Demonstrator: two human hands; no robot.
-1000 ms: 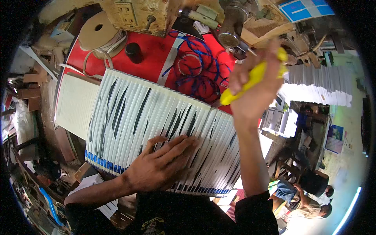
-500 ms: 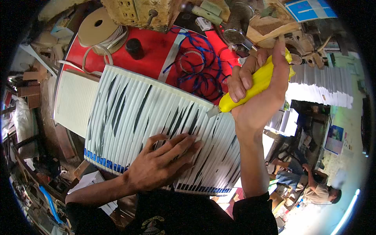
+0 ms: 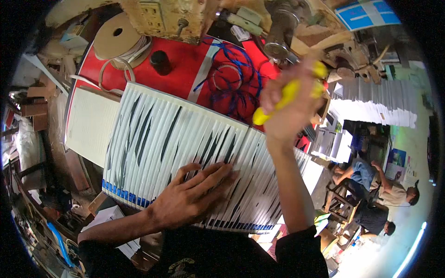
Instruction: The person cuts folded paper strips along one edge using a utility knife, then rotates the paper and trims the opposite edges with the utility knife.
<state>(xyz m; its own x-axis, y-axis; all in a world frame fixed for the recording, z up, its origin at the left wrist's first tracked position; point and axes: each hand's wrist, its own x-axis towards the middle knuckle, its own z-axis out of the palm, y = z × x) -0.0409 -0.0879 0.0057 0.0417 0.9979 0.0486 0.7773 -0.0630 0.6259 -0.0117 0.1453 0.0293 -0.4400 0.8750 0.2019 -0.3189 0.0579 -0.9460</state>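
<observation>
Glossy red surface (image 3: 183, 62) behind a row of white paper bundles (image 3: 155, 139). Right hand (image 3: 296, 109), blurred, clamped around long yellow tool (image 3: 288, 96) near row's edge; left hand (image 3: 193, 194) palm-down on row, fingers apart, best pressed steady.

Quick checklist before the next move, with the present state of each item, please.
1. Left hand resting on the white-striped stack: ok.
2. Right hand gripping the yellow tool: ok.
3. Left fingers apart from the tool: ok.
4. Tool's working tip, exact position: cannot tell, motion blur.
5. Blue cords beyond the stack untangled: not ok, loosely tangled.
6. Black cylinder standing upright: ok.
</observation>
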